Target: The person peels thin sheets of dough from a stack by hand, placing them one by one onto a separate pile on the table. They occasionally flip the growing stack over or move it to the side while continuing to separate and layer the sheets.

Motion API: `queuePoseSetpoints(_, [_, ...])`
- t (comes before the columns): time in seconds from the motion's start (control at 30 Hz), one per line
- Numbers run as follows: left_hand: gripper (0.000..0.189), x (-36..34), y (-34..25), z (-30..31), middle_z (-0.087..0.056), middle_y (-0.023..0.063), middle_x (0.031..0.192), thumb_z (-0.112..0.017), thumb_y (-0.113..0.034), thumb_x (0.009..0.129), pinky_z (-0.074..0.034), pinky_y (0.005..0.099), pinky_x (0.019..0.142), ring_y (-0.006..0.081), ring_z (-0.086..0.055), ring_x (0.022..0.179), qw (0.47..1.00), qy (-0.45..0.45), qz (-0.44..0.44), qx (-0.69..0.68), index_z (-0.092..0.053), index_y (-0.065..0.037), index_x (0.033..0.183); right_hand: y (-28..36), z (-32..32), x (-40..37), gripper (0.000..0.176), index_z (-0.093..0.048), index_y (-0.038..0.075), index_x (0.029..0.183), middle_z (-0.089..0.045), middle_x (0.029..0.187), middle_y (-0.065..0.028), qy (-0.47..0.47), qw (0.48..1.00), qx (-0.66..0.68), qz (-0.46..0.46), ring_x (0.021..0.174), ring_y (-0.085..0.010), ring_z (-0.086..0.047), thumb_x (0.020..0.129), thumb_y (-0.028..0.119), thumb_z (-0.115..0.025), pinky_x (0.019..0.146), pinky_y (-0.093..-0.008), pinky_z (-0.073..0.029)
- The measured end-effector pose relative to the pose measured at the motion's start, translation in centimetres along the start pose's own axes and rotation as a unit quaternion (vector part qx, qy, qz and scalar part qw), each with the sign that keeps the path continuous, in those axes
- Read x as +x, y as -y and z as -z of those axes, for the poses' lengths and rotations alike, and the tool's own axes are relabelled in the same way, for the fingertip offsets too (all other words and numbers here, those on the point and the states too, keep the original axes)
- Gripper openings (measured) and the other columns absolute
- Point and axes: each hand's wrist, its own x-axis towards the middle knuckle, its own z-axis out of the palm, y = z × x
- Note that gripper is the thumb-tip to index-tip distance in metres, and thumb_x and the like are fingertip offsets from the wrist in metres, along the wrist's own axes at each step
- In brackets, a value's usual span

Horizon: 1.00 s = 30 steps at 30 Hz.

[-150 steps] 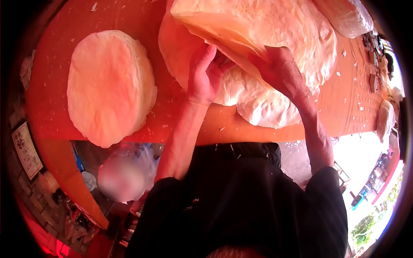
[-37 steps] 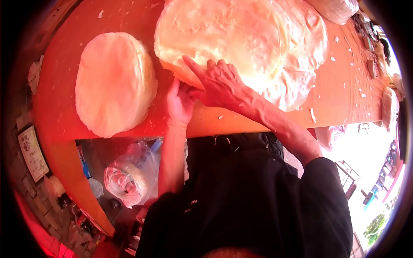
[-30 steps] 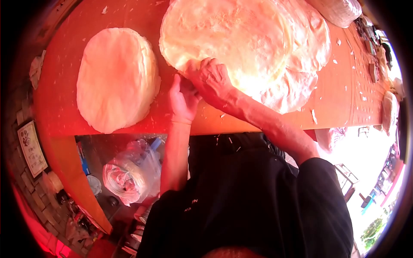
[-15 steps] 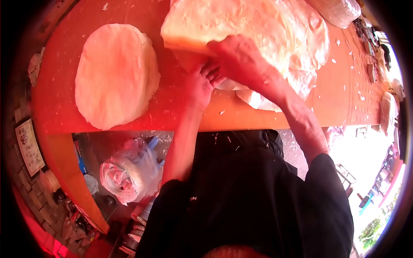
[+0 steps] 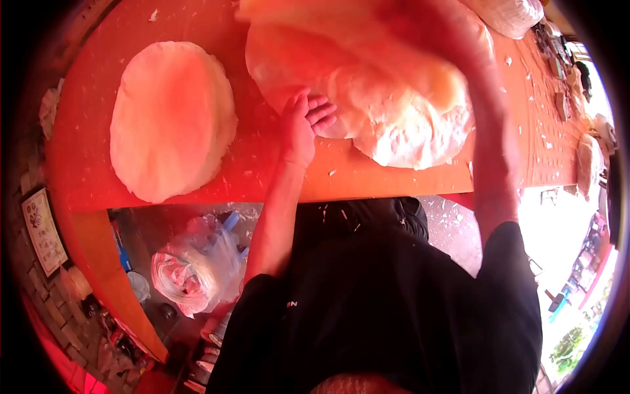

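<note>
A large pale heap of soft, layered wadding point(image 5: 400, 125) lies on the red-orange table in front of me. My left hand point(image 5: 308, 121) is at its near left edge, palm partly up and fingers apart, holding nothing. My right hand point(image 5: 420, 23) is over the far part of the heap, smeared by motion, so its fingers cannot be made out. The right forearm crosses above the heap's right side. To the left lies a thick oval pad of similar wadding point(image 5: 170, 121), apart from the heap.
The table point(image 5: 315, 180) has small white scraps on it. A pale wrapped bundle point(image 5: 508, 16) lies at the far right. Below the table stands a clear plastic bag with a roll in it point(image 5: 197, 262). A framed picture point(image 5: 44, 231) is at the left wall.
My right hand has swung from the heap's near left edge to its far side. The heap's upper layers have changed shape. My left hand stays near the edge, its fingers now plainly apart.
</note>
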Motion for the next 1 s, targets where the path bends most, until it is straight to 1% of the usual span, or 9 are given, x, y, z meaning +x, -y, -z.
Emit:
queuePoseSetpoints(0.13, [0.038, -2.8, -0.6, 1.3, -0.058, 0.0159, 0.111, -0.051, -0.023, 0.098, -0.054, 0.038, 0.083, 0.0299, -0.064, 0.1, 0.994, -0.03, -0.033, 0.1, -0.047, 0.0, 0.128, 9.4, 2.1, -0.9, 0.028, -0.065, 0.004, 0.105, -0.065, 0.087, -0.0138, -0.032, 0.942, -0.333, 0.038, 0.083, -0.0268, -0.064, 0.079, 0.011, -0.064, 0.074, -0.0382, -0.05])
queuePoseSetpoints(0.23, [0.035, -3.8, -0.3, 3.8, -0.061, 0.0133, 0.105, -0.056, -0.016, 0.095, -0.056, 0.0338, 0.077, 0.024, -0.065, 0.091, 0.965, -0.122, -0.132, 0.191, -0.048, 0.001, 0.125, 10.9, 1.1, -1.2, 0.026, -0.065, 0.008, 0.102, -0.063, 0.073, -0.0093, 0.01, 0.727, -0.666, 0.164, 0.069, -0.0279, -0.064, 0.077, 0.005, -0.061, 0.062, -0.0392, -0.05])
queuePoseSetpoints(0.3, [0.036, -3.6, -0.4, 4.1, -0.062, 0.0112, 0.098, -0.061, -0.013, 0.092, -0.056, 0.0313, 0.074, 0.0206, -0.065, 0.084, 0.955, -0.18, -0.156, 0.177, -0.05, 0.002, 0.123, 6.8, -3.3, -2.7, 0.008, -0.06, 0.009, 0.082, -0.052, 0.067, -0.0062, -0.001, 0.847, -0.497, 0.189, 0.066, -0.0259, -0.056, 0.075, 0.006, -0.062, 0.057, -0.0376, -0.043])
queuePoseSetpoints(0.4, [0.029, -3.6, -1.2, 3.9, -0.063, 0.011, 0.093, -0.061, -0.012, 0.091, -0.056, 0.0313, 0.072, 0.0213, -0.065, 0.078, 0.984, -0.145, -0.081, 0.061, -0.053, 0.0, 0.116, -2.8, -10.0, -5.7, 0.013, -0.058, 0.008, 0.083, -0.057, 0.069, -0.0088, 0.135, 0.893, -0.424, 0.061, 0.07, -0.0278, -0.06, 0.07, 0.005, -0.062, 0.06, -0.0405, -0.045])
queuePoseSetpoints(0.67, [0.021, -2.7, -1.4, 3.0, -0.064, 0.0106, 0.094, -0.054, -0.02, 0.094, -0.056, 0.0334, 0.068, 0.023, -0.065, 0.076, 1.0, -0.024, -0.008, 0.006, -0.057, -0.002, 0.105, -2.3, -13.1, -4.7, 0.015, -0.06, 0.005, 0.083, -0.063, 0.067, -0.0158, 0.166, 0.909, -0.379, 0.048, 0.067, -0.0332, -0.065, 0.069, 0.008, -0.062, 0.056, -0.044, -0.049])
queuePoseSetpoints(0.7, [0.024, -3.0, -1.4, 2.6, -0.065, 0.0104, 0.096, -0.051, -0.023, 0.095, -0.055, 0.0351, 0.072, 0.0233, -0.065, 0.08, 0.999, -0.033, -0.005, 0.02, -0.057, -0.003, 0.106, -4.4, -14.7, -5.2, 0.017, -0.06, 0.005, 0.085, -0.063, 0.067, -0.0155, 0.083, 0.933, -0.315, 0.155, 0.065, -0.0336, -0.064, 0.07, 0.01, -0.063, 0.055, -0.0439, -0.048])
queuePoseSetpoints(0.77, [0.026, -2.9, -1.4, 2.9, -0.066, 0.0082, 0.099, -0.049, -0.025, 0.095, -0.054, 0.0349, 0.076, 0.0214, -0.064, 0.087, 0.999, -0.015, 0.015, -0.035, -0.058, -0.005, 0.109, -5.9, -17.3, -6.6, 0.026, -0.059, 0.004, 0.094, -0.062, 0.069, -0.0141, 0.053, 0.931, -0.329, 0.15, 0.065, -0.0343, -0.062, 0.07, 0.012, -0.065, 0.055, -0.044, -0.048])
queuePoseSetpoints(0.83, [0.029, -2.4, -1.8, 3.6, -0.067, 0.0061, 0.102, -0.047, -0.027, 0.095, -0.052, 0.0348, 0.079, 0.0196, -0.063, 0.094, 0.995, 0.001, 0.029, -0.096, -0.06, -0.008, 0.112, -3.8, -17.1, -7.7, 0.039, -0.056, 0.004, 0.104, -0.062, 0.076, -0.0148, 0.125, 0.933, -0.336, 0.003, 0.072, -0.0345, -0.061, 0.068, 0.015, -0.067, 0.058, -0.0437, -0.048])
queuePoseSetpoints(1.0, [0.031, -2.5, -1.8, 4.1, -0.067, 0.0063, 0.105, -0.044, -0.03, 0.095, -0.049, 0.0373, 0.083, 0.0206, -0.061, 0.099, 0.978, 0.099, 0.032, -0.181, -0.062, -0.008, 0.108, -2.8, -16.8, -8.9, 0.04, -0.051, 0.002, 0.107, -0.061, 0.088, -0.0171, 0.072, 0.925, -0.372, -0.007, 0.081, -0.0355, -0.06, 0.07, 0.007, -0.063, 0.064, -0.0448, -0.049])
